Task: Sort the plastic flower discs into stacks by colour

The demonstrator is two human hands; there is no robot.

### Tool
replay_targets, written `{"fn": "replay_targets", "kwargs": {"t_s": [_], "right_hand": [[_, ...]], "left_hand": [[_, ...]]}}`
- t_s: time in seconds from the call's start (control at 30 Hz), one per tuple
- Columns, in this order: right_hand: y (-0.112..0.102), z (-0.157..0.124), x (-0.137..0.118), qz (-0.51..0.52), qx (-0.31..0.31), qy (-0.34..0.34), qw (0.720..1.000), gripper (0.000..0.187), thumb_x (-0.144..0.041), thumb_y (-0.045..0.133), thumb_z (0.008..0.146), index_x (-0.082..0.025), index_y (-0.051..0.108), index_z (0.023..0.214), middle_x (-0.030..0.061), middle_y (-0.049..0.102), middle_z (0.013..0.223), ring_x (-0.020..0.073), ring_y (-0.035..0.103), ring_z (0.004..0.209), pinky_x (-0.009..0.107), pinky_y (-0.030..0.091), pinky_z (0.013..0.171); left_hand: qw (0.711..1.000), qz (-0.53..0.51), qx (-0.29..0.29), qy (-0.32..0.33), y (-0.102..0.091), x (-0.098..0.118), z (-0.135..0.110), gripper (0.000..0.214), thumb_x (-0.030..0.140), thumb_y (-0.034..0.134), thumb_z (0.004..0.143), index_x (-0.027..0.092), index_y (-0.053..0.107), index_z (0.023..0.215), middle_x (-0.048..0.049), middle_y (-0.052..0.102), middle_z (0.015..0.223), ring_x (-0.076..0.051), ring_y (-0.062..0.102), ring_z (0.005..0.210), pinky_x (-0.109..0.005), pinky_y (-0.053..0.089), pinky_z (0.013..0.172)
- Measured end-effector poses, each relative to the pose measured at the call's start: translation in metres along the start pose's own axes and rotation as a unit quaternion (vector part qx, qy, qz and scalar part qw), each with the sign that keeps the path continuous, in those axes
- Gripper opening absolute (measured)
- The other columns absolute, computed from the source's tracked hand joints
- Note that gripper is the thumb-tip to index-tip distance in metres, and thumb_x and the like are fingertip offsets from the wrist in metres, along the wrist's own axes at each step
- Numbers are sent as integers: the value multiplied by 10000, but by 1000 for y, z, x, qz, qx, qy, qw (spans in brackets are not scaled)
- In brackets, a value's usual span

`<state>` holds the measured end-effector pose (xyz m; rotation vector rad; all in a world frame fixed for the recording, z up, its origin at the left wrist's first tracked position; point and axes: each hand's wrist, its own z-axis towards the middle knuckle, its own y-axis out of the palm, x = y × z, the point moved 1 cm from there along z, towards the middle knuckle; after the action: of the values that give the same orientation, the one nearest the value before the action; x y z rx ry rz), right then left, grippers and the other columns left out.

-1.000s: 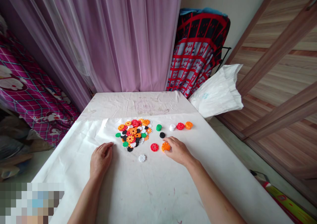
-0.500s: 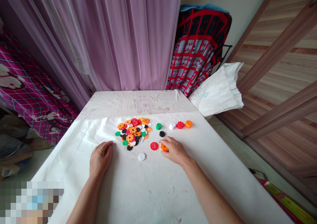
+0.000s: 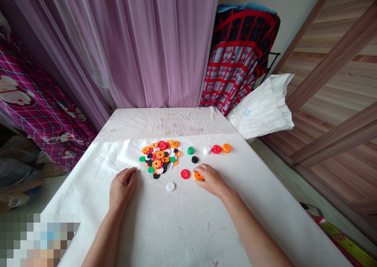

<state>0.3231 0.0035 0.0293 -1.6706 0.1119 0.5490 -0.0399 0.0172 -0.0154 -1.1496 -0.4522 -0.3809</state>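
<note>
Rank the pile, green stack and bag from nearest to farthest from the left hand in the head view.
1. Pile: ahead and right of the left hand.
2. Green stack: just right of the pile.
3. Bag: beyond the table's right edge.

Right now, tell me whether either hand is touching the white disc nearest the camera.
No, the white disc lies between the left hand and right hand, clear of both.

a room in a home, by its furnishings: long mauve curtains hang behind a white cloth-covered worktop, magenta checked cartoon-print fabric drapes at left, a red-and-black printed cloth covers something upright near a plain wall, and wood-grain panels stand along the right.
</note>
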Motion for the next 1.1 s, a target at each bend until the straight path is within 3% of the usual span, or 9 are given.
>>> {"fn": "replay_targets", "kwargs": {"t_s": [0.13, 0.23, 0.43, 0.63, 0.9, 1.0, 1.1], "right_hand": [[-7, 0, -3, -10, -1, 0, 1000, 394, -220, 674, 815, -230, 639, 1207, 75, 629, 1243, 237, 575, 1153, 353, 433, 992], [-15, 13, -16, -21, 26, -14, 999, 345, -257, 666, 845, -228, 648, 1188, 73, 636, 1241, 236, 577, 1147, 359, 434, 987], [-7, 85, -67, -24, 47, -115, 992, 244, -141, 599, 868, -212, 680, 1087, 63, 677, 1178, 204, 580, 1115, 339, 422, 991], [13, 137, -97, -49, 17, -167, 985, 364, -137, 620, 834, -226, 653, 1186, 70, 658, 1243, 226, 556, 1156, 363, 418, 1004], [19, 147, -105, -89, -5, -171, 981, 344, -170, 616, 841, -222, 640, 1180, 82, 676, 1148, 232, 576, 1121, 367, 426, 986], [7, 140, -98, -57, 13, -152, 987, 369, -203, 630, 844, -213, 623, 1213, 89, 665, 1205, 228, 585, 1134, 363, 431, 998], [-14, 119, -76, -12, 38, -119, 992, 381, -196, 623, 838, -221, 627, 1219, 75, 659, 1227, 205, 605, 1120, 326, 450, 974]], "left_hand": [[1000, 3, 1, -3, 0, 1, 0, 372, 389, 429, 862, 241, 753, 972, -57, 768, 1068, -253, 673, 1064, -388, 512, 980], [1000, 4, 0, -3, 0, 1, 0, 378, 391, 426, 863, 235, 752, 973, -64, 765, 1074, -256, 675, 1056, -399, 514, 977], [1000, 2, 4, 2, 1, 2, -1, 378, 378, 426, 864, 225, 751, 981, -70, 767, 1061, -251, 677, 1056, -390, 512, 981], [1000, -1, 3, 3, 3, 0, -2, 366, 360, 430, 869, 227, 754, 977, -68, 767, 1062, -251, 677, 1051, -398, 510, 982], [1000, -8, 11, 3, 4, 1, -3, 353, 348, 432, 870, 235, 754, 962, -63, 766, 1061, -245, 673, 1050, -403, 505, 985], [1000, -3, 6, 3, 3, 2, -3, 358, 347, 431, 868, 230, 754, 969, -66, 765, 1068, -249, 672, 1056, -410, 502, 995], [1000, 3, 0, 4, 2, 2, -2, 362, 351, 431, 869, 228, 753, 979, -67, 766, 1070, -251, 672, 1063, -405, 504, 993]]}}
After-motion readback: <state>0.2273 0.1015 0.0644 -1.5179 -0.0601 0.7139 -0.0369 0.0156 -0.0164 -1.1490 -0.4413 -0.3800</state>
